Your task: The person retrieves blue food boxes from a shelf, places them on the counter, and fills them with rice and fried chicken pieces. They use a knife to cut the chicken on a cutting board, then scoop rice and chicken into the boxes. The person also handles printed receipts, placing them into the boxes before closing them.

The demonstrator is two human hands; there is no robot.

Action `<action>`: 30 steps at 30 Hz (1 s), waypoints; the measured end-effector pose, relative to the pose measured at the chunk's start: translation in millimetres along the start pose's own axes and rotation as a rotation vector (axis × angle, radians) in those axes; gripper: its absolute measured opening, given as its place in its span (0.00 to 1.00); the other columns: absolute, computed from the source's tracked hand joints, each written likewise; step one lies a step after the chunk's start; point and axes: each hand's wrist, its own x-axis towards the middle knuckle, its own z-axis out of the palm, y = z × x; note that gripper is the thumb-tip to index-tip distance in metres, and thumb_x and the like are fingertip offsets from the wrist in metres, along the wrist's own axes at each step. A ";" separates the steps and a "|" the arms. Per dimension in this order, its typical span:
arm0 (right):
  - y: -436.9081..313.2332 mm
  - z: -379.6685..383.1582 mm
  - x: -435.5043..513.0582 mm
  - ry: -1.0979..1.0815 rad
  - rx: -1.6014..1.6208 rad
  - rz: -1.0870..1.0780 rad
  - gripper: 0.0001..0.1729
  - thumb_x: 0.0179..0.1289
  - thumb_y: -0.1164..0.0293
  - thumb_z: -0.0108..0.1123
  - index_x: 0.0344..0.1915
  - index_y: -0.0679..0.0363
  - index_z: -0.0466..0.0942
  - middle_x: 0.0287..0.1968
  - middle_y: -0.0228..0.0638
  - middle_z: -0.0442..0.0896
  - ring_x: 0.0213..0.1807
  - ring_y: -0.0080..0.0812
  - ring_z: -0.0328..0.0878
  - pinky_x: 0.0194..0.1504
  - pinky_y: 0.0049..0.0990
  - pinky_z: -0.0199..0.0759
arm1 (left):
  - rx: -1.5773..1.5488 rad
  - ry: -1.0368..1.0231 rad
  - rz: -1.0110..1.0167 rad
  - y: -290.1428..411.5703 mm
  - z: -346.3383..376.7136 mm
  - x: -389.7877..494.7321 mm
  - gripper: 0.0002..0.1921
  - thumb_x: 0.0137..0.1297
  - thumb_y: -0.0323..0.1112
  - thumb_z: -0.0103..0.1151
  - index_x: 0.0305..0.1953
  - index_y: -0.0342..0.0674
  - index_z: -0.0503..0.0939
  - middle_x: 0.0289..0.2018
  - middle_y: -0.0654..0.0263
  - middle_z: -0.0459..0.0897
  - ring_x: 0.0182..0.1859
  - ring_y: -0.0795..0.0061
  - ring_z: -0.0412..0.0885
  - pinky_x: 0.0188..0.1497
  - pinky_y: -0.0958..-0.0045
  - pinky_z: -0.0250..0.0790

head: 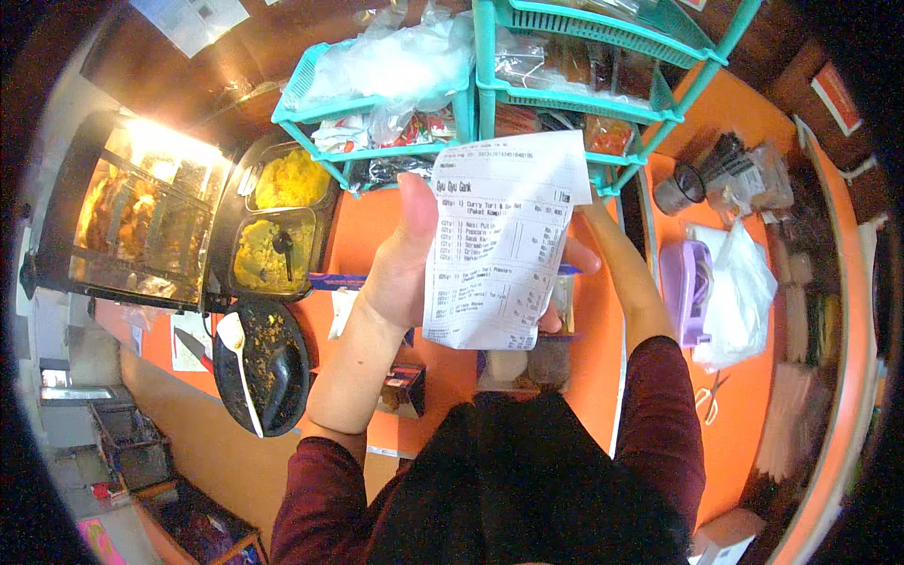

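Note:
My left hand [402, 272] grips a long white paper receipt [494, 282] with printed lines. Its thumb is on the left edge, and fingertips show behind the right edge. My right wrist [600, 219] reaches up beside the paper towards the lower tiers of a teal plastic rack [395, 152]; the receipt hides that hand. Under the paper, a blue-purple strip-like object [335, 282] is partly covered. Below the receipt, clear containers [551, 364] lie partly hidden on the orange counter [452, 417]. A small dark box [402, 388] sits left of them.
Left are a lit food cabinet [141, 219], two trays of yellow food [275, 247], a black pan [282, 360] with a white spoon [240, 360], and a knife [192, 345]. Right are a purple tape dispenser [685, 293], plastic bags [738, 304], scissors [710, 401] and a mesh cup [678, 189].

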 end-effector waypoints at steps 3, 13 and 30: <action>2.2 16.3 26.5 -0.176 0.018 -0.024 0.34 0.55 0.54 0.53 0.60 0.53 0.58 0.57 0.50 0.64 0.54 0.50 0.67 0.55 0.44 0.61 | -0.081 -0.048 -0.055 0.3 -10.4 5.7 0.51 0.46 0.74 0.40 0.59 0.33 0.56 0.47 0.36 0.69 0.42 0.48 0.77 0.39 0.55 0.74; 29.9 13.8 36.9 -0.138 -0.043 0.139 0.26 0.53 0.55 0.53 0.51 0.55 0.69 0.52 0.47 0.72 0.53 0.46 0.69 0.54 0.41 0.63 | -0.142 0.067 -0.016 0.2 -60.1 25.6 0.53 0.44 0.75 0.43 0.60 0.32 0.52 0.50 0.35 0.65 0.37 0.48 0.77 0.36 0.55 0.73; 0.0 -15.9 11.7 0.165 -0.091 -0.054 0.11 0.55 0.70 0.44 0.38 0.60 0.71 0.38 0.48 0.77 0.39 0.48 0.77 0.38 0.42 0.72 | 0.057 0.291 0.017 5.3 -67.6 -12.3 0.49 0.50 0.71 0.42 0.62 0.34 0.49 0.51 0.33 0.63 0.38 0.49 0.78 0.35 0.55 0.75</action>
